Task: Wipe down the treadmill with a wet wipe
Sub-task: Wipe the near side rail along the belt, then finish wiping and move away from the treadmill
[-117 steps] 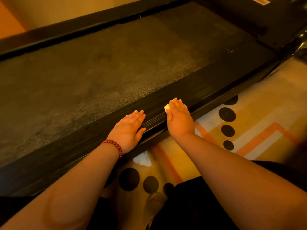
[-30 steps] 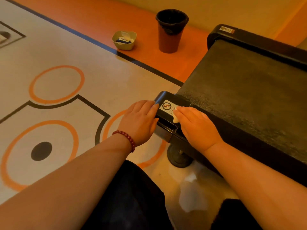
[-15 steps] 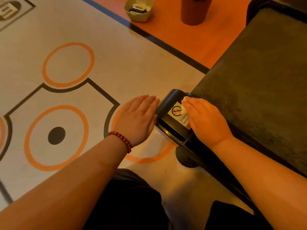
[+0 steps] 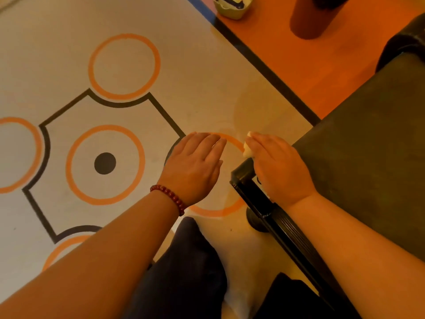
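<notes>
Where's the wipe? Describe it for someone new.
Find the dark treadmill on the right, then its near corner under the right hand. The wipe is the small pale wad poking out beside that hand's fingers; the left hand, with the bracelet, shows no wad.

Left hand [image 4: 195, 164] now clear of treadmill [image 4: 368, 162]

- The pale floor [image 4: 207, 77] is printed with orange rings [image 4: 90, 67], one of them around a solid black dot [image 4: 105, 163].
- A black angular outline [image 4: 64, 108] links the rings.
- A black stripe [image 4: 264, 69] runs diagonally, bordering a plain orange floor band [image 4: 322, 72].
- On the orange band stand a dark reddish bin [image 4: 308, 19] and a small green tray [image 4: 232, 10].
- The light is warm and dim.
</notes>
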A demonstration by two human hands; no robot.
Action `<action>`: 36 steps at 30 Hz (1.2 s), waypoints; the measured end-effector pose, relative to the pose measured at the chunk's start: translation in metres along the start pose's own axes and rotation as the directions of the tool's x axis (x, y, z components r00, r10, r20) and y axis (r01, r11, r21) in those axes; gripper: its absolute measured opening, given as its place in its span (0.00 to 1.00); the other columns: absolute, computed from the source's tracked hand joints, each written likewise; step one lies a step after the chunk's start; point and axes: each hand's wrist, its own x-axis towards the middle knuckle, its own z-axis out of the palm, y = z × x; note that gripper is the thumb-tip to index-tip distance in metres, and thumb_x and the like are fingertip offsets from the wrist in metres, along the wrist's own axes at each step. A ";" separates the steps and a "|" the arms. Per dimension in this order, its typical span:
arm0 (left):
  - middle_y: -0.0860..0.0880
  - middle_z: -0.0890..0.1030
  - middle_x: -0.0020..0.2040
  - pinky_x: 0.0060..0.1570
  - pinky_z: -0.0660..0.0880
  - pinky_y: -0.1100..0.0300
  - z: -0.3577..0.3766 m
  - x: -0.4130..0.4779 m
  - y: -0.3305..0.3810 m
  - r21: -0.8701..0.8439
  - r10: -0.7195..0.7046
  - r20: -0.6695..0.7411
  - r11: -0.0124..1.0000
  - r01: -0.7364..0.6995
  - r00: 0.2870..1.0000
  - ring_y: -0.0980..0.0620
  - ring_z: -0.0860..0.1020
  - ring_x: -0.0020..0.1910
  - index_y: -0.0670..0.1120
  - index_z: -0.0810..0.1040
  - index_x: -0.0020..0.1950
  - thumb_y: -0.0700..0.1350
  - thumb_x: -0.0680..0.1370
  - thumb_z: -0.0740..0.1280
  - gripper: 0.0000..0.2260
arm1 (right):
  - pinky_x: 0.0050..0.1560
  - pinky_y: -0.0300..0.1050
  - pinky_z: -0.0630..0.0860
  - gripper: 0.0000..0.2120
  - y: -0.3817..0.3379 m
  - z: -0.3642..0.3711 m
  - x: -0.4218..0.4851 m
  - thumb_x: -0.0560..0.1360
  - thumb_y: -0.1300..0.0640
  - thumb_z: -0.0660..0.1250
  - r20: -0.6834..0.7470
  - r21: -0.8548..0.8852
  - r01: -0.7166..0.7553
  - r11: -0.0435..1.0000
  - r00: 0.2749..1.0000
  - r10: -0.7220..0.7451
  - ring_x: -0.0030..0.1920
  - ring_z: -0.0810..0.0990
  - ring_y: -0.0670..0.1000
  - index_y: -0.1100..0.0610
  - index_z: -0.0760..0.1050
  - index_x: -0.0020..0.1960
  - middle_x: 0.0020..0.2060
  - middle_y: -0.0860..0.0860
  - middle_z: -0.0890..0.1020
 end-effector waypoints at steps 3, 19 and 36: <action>0.41 0.78 0.61 0.63 0.69 0.48 -0.031 -0.002 -0.019 -0.012 -0.038 -0.037 0.999 0.038 0.999 0.41 0.76 0.60 0.40 0.74 0.66 0.48 0.80 0.57 0.19 | 0.60 0.57 0.75 0.22 -0.019 -0.018 0.027 0.74 0.65 0.70 0.010 0.019 0.015 1.000 1.000 -0.015 0.62 0.76 0.62 0.65 0.72 0.66 0.63 0.61 0.76; 0.42 0.77 0.62 0.63 0.69 0.47 -0.204 0.026 -0.080 -0.058 -0.116 -0.081 0.992 0.111 0.990 0.42 0.75 0.61 0.41 0.73 0.67 0.49 0.78 0.59 0.20 | 0.60 0.56 0.76 0.20 -0.092 -0.146 0.136 0.77 0.62 0.67 -0.052 0.077 0.095 0.992 0.994 -0.091 0.63 0.76 0.61 0.65 0.71 0.68 0.63 0.62 0.76; 0.41 0.79 0.60 0.61 0.71 0.46 -0.302 0.156 -0.183 -0.009 -0.056 -0.117 0.998 0.055 0.992 0.40 0.77 0.59 0.40 0.74 0.66 0.49 0.78 0.57 0.20 | 0.59 0.54 0.76 0.20 -0.078 -0.226 0.296 0.77 0.62 0.63 -0.116 0.057 0.107 0.993 0.988 -0.100 0.63 0.75 0.59 0.63 0.68 0.69 0.63 0.61 0.76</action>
